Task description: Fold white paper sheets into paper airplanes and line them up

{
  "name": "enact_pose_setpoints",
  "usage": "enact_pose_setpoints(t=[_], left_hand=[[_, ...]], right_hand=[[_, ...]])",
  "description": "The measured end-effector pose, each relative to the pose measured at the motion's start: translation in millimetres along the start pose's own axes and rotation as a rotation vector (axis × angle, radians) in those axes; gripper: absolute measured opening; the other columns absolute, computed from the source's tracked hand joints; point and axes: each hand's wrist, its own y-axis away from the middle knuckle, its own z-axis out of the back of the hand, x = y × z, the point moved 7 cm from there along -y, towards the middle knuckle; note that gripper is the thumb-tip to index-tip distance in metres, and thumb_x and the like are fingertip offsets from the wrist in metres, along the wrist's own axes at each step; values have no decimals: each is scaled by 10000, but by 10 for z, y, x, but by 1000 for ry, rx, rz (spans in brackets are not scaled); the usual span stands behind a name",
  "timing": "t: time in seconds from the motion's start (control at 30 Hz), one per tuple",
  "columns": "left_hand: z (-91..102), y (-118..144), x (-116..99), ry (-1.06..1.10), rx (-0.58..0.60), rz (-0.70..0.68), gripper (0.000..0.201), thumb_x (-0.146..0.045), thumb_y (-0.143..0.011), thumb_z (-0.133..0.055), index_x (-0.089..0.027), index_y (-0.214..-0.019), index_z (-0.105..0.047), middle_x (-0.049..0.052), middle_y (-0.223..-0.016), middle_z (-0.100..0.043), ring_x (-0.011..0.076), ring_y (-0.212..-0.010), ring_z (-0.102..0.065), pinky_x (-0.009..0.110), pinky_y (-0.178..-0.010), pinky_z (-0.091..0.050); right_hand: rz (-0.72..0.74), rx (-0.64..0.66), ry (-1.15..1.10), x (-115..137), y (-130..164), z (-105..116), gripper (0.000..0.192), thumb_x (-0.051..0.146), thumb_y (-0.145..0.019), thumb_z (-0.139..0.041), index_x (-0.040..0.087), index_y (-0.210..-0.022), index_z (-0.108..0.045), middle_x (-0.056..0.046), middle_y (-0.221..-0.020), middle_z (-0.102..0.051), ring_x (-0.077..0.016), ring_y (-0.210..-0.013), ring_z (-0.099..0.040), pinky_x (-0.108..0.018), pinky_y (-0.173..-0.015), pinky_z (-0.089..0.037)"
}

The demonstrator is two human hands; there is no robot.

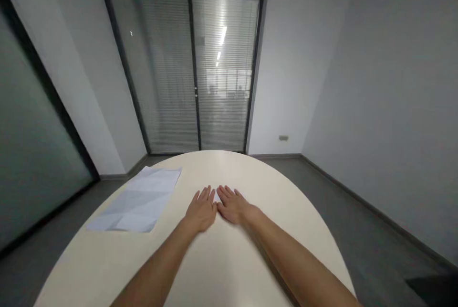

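Both my hands lie palm down, side by side, near the middle of the pale table (214, 259). My left hand (202, 209) is flat with its fingers stretched out. Beside it, thumbs close together, my right hand (232, 204) rests flat with its fingers spread. A small piece of white paper (216, 197) shows in the gap between the two hands; most of it is hidden under them. Farther left lies a creased white sheet of paper (139, 202), apart from my left hand.
The table has a rounded far edge. Behind it stands a dark-framed glass partition (195, 68) with blinds. A grey wall (386, 106) runs along the right, and a frosted panel (28, 144) is at the left. A dark object (434, 290) sits low at right.
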Motion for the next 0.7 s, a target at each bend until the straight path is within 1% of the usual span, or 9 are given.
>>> enact_pose_setpoints(t=[0.13, 0.23, 0.3, 0.4, 0.5, 0.57, 0.63, 0.7], left_hand=[[47, -44, 3, 13, -11, 17, 608, -339, -1018, -138, -76, -1555, -251, 134, -1637, -165, 240, -1520, -154, 466, -1226, -161], [47, -53, 79, 23, -38, 17, 603, -337, -1017, -162, -72, -1546, -274, 134, -1633, -181, 237, -1517, -177, 460, -1225, -173], [24, -67, 204, 22, -60, 11, 599, -336, -1013, -191, -65, -1538, -293, 140, -1628, -198, 238, -1513, -194, 460, -1224, -176], [-33, -106, 460, 5, -80, 10, 595, -334, -1006, -230, -62, -1529, -312, 146, -1620, -223, 242, -1507, -219, 460, -1222, -181], [-78, -129, 629, -15, -84, 31, 587, -318, -999, -255, -44, -1511, -343, 162, -1606, -270, 254, -1493, -262, 457, -1217, -195], [-53, -118, 650, -26, -138, 63, 571, -284, -987, -277, -20, -1482, -387, 185, -1583, -321, 267, -1478, -301, 464, -1217, -194], [-5, -95, 621, -17, -215, 81, 549, -245, -972, -299, -11, -1451, -432, 201, -1558, -371, 277, -1466, -327, 475, -1219, -187], [2, -87, 545, 38, -235, 9, 543, -219, -966, -302, -31, -1460, -424, 181, -1561, -377, 256, -1468, -324, 453, -1220, -206]], right_hand=[[-40, -25, -17, -16, -2, 48, 690, 470, -999, -133, 117, -1592, -130, -59, -1662, -54, -246, -1532, -26, -480, -1227, -39], [-48, -37, -30, -26, -49, 60, 682, 478, -1003, -147, 138, -1594, -136, -52, -1663, -52, -238, -1532, -30, -471, -1226, -39], [-41, -39, -34, -31, -144, 50, 683, 491, -1005, -162, 146, -1594, -143, -57, -1663, -59, -240, -1532, -37, -464, -1226, -51], [-34, -61, -35, -28, -354, 11, 701, 525, -1005, -177, 140, -1590, -173, -77, -1660, -91, -256, -1530, -62, -453, -1223, -79], [-51, -139, -20, 5, -494, -18, 708, 547, -1003, -208, 144, -1585, -210, -96, -1655, -126, -284, -1527, -78, -451, -1220, -85], [-66, -190, 3, 47, -494, -26, 695, 556, -1000, -239, 176, -1581, -237, -102, -1653, -145, -323, -1522, -73, -482, -1212, -78], [-67, -210, 25, 99, -445, -31, 668, 550, -1000, -259, 214, -1578, -256, -105, -1652, -147, -355, -1518, -64, -521, -1201, -74], [-51, -204, 36, 145, -387, -32, 652, 531, -1000, -276, 232, -1580, -248, -105, -1654, -135, -365, -1517, -53, -543, -1195, -69]])
